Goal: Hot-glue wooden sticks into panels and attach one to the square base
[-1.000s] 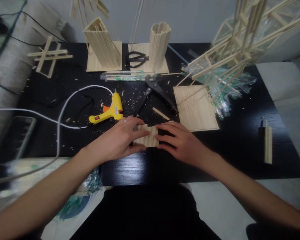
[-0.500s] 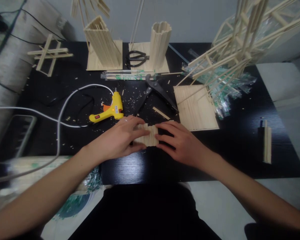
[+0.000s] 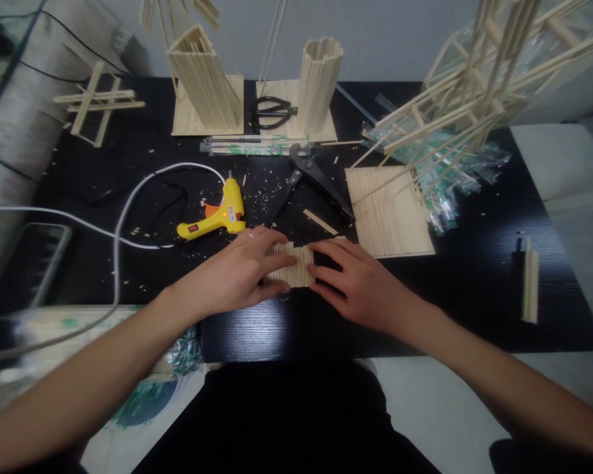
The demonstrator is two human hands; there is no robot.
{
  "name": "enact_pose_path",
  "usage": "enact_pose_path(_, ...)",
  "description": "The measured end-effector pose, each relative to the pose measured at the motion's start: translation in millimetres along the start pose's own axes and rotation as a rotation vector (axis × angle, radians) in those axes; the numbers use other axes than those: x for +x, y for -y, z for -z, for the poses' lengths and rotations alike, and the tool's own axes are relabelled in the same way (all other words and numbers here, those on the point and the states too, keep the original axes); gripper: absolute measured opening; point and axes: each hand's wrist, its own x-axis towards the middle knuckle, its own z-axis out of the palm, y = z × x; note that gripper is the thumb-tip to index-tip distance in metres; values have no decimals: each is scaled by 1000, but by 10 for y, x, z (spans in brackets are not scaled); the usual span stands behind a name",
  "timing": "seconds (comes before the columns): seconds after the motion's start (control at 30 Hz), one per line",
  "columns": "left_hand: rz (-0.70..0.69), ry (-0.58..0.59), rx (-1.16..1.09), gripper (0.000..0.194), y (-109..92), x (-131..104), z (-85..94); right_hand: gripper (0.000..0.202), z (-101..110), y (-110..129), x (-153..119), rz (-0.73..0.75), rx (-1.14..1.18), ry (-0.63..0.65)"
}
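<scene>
A row of short wooden sticks lies side by side near the table's front edge. My left hand grips its left part, fingers bent over the top and the thumb at the near side. At the right end, the fingertips of my right hand press against the sticks. Up and left of the row rests a yellow glue gun with a white cord. Black pliers lie beyond the row, and a loose flat stick is beside them.
Two stick towers, one triangular and one rounded, stand at the back with black scissors. A square stick panel and a tall stick frame are at right. Wrapped sticks lie lower left.
Both hands keep almost the same pose on the stick row. The whole view has shifted very slightly.
</scene>
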Motion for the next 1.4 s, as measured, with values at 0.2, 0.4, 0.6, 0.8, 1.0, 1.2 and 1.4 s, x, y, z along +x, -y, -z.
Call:
enact_pose_path(0.2,3,-10,-5,36,-5,2,-5,21,-8,-6,-10,10,-6,-9)
enact_pose_path(0.4,5,-9,-6,37,-1,-7,-9,21,-37,-26,-51,-14,25,-26)
enact_pose_path(0.6,2,-10,-9,36,-7,-5,-11,21,-44,-38,-50,-16,39,-47)
enact_pose_path(0.8,2,-6,-2,36,-22,-3,-11,20,-54,-39,-30,-11,60,-62)
enact_pose_path(1.0,-2,-7,9,36,-20,-10,-17,20,-70,-51,-31,15,39,-80)
enact_pose_path(1.2,13,-7,-17,36,-24,-5,-14,19,-80,-56,-29,6,60,-96)
enact_pose_path(1.4,1,-19,-4,35,-31,-8,-4,18,-93,-69,-29,20,31,-100)
